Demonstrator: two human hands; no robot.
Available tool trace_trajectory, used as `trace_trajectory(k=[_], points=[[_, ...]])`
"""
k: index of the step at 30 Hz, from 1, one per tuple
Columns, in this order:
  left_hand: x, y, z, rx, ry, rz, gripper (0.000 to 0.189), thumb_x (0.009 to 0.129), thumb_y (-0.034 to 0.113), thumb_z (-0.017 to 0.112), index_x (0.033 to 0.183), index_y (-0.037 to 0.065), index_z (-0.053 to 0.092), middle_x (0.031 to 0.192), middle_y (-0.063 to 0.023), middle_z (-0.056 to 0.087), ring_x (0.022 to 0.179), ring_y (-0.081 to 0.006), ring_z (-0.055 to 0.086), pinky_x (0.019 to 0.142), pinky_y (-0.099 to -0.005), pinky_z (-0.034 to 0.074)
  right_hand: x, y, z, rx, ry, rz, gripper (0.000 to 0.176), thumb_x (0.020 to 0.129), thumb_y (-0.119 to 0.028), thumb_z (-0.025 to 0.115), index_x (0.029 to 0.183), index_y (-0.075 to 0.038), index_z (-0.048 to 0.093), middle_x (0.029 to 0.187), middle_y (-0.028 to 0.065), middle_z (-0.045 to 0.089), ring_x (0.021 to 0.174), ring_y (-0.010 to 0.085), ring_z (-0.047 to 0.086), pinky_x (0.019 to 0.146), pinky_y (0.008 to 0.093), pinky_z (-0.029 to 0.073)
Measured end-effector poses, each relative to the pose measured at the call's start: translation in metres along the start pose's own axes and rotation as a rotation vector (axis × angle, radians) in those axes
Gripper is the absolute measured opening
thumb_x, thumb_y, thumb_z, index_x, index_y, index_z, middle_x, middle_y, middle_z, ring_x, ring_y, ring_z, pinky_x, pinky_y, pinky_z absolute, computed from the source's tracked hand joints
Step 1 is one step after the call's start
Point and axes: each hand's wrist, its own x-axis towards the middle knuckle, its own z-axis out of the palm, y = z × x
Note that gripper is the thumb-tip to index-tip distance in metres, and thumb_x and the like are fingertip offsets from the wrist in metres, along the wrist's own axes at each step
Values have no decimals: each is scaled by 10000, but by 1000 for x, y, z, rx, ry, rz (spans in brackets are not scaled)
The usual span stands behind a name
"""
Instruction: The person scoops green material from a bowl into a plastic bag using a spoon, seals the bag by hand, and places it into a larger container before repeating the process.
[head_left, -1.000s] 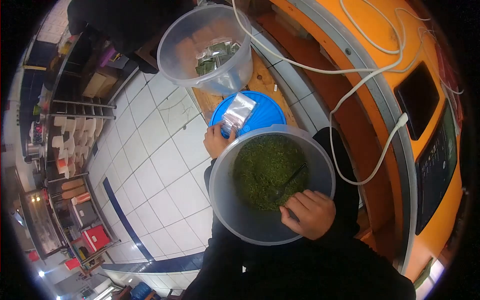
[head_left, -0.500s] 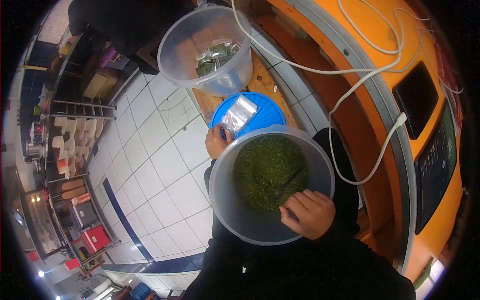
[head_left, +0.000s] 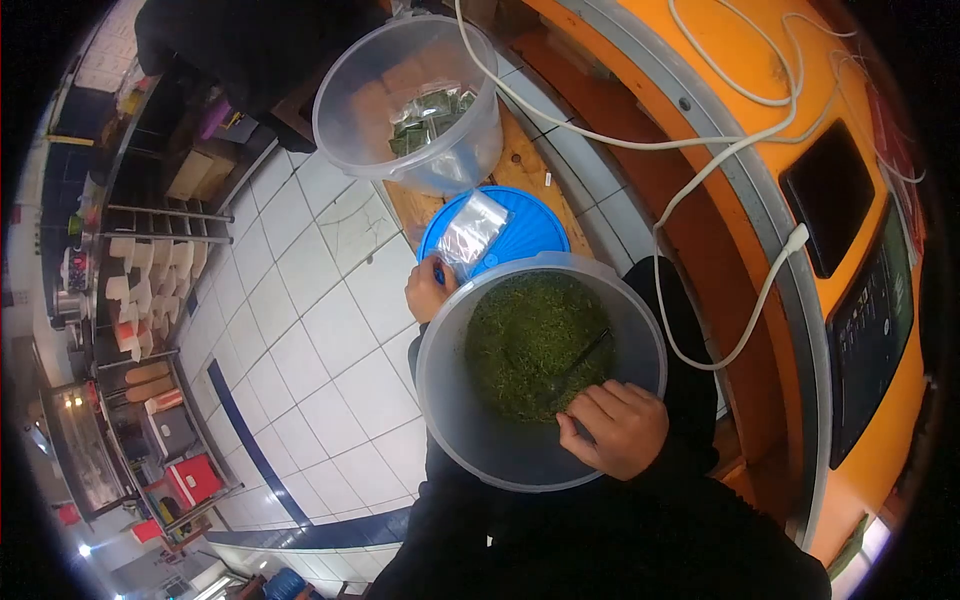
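A deep translucent tub (head_left: 540, 472) sits at my lap, holding a wet, chopped green mixture (head_left: 530, 335). My right hand (head_left: 618, 430) is closed at the tub's near right side, its knuckles over the mixture. Close to its fingers, a dark, thin handle (head_left: 596, 345) lies in the green; what the fingers hold is hidden. My left hand (head_left: 428, 291) is beyond the tub's left rim, fingers curled at the lower edge of clear plastic bags (head_left: 474, 228). These bags lie on a blue lid (head_left: 540, 225).
Another translucent tub (head_left: 335, 125), containing green-filled packets (head_left: 430, 122), stands on a wooden bench (head_left: 520, 150) ahead. To the right is an orange counter (head_left: 740, 70) with a white cable (head_left: 690, 200) and a phone (head_left: 828, 200). Shelves (head_left: 165, 215) and a dark-clothed person (head_left: 225, 50) are left.
The plastic bags have shifted slightly down and left on the lid, with my left hand's fingers at their edge. My right hand stays in nearly the same place.
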Motion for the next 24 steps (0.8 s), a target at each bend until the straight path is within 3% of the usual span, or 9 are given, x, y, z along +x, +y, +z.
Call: trace_trajectory(k=[3,9,18,21,23,24], points=[[2,4,-5,-92,5,-29,253,871,223,753,1057,53,736,943,-185,710,852,-387,701,748,-508,566,0,-1,0,2,0,6,205,771,-211,849,777,-114,668,696,18,615,638,142,620,545,269,494],[1,22,-19,18,138,-20,275,872,262,774,1062,66,738,975,-176,699,879,-389,698,776,-505,565,-1,-1,1,12,0,17,201,776,-204,847,788,-114,668,700,16,612,637,143,617,547,281,498],[2,23,-17,-43,29,-305,249,883,296,783,966,63,765,933,-145,712,848,-361,714,760,-475,574,-2,0,1,12,2,19,200,773,-207,846,794,-112,671,708,17,614,651,145,623,559,280,503],[1,24,-20,-87,19,-347,249,896,297,781,969,60,763,936,-124,756,841,-327,746,759,-442,585,-1,-1,1,14,11,20,199,773,-205,845,792,-112,671,705,20,612,640,147,620,555,281,504],[1,23,-26,-266,-58,-534,214,911,257,789,969,52,760,972,-117,786,840,-258,771,761,-393,597,-1,-1,1,17,16,24,199,772,-204,845,792,-112,670,701,21,609,633,148,617,553,281,505],[0,18,-24,-267,-56,-531,214,911,257,789,969,52,760,972,-117,786,840,-258,771,761,-393,597,-1,-1,2,22,21,22,202,775,-205,845,790,-112,666,695,23,603,628,150,615,555,281,509]])
